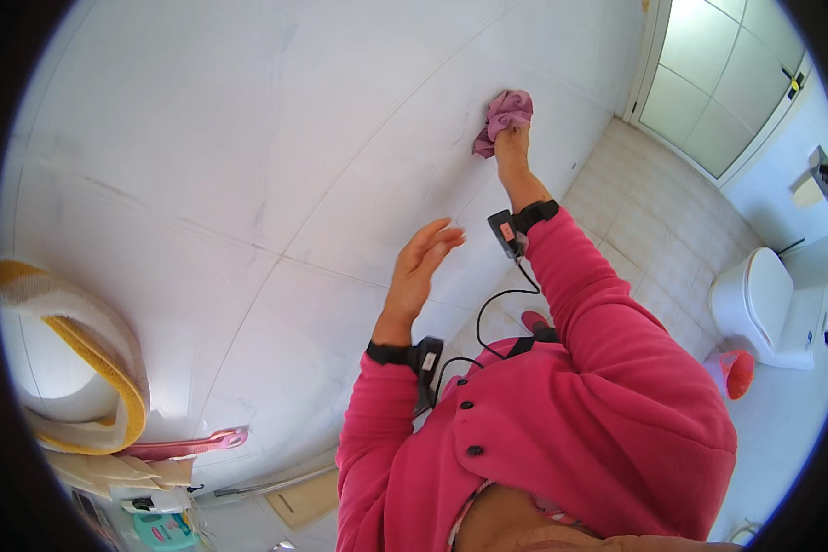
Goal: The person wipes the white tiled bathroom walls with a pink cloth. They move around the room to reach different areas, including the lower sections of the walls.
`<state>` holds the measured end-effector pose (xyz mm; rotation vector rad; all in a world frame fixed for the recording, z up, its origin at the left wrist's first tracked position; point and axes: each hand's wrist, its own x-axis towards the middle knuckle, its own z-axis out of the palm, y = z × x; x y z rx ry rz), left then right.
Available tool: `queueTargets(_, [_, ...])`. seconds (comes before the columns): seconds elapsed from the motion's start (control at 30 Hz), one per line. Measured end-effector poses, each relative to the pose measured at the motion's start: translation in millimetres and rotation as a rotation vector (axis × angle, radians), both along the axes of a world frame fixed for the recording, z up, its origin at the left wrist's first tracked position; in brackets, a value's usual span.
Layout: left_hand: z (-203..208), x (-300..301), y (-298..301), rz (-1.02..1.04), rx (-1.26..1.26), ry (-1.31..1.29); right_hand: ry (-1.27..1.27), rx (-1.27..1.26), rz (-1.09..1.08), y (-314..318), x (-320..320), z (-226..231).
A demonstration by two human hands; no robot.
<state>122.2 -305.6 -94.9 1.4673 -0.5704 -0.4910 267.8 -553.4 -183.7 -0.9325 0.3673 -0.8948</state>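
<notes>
your right hand (513, 150) has the purple cloth (506, 109) bunched against the white wall (340, 110); your left hand (421, 259) is empty, fingers loosely extended. i'd spread that cloth flatter and overlap your strokes, tbh.

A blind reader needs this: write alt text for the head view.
A pink-sleeved person's right fingers hold a mauve cloth against a white wall; the left fingers are empty and slightly bent. At right are a door, a toilet and a red bin; at lower left, a yellow-and-white ring.
</notes>
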Motion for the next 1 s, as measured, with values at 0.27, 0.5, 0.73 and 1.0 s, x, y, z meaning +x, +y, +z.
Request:
queueTargets(0.27, [8, -73, 150, 0.51, -0.103, 0.033, -0.219, -0.942, -0.294, 208, -68, 110])
queueTargets(0.5, [25, -110, 186, 0.634, -0.074, -0.163, -0.62, -1.387, 0.196, 307, -157, 134])
queueTargets(0.73, [41, -89, 170, 0.625, 0.001, -0.212, -0.576, -1.551, 0.126, 251, -124, 137])
queueTargets(1.0, [43, -54, 144, 0.623, -0.081, -0.159, -0.356, -0.715, -0.241, 49, 2, 124])
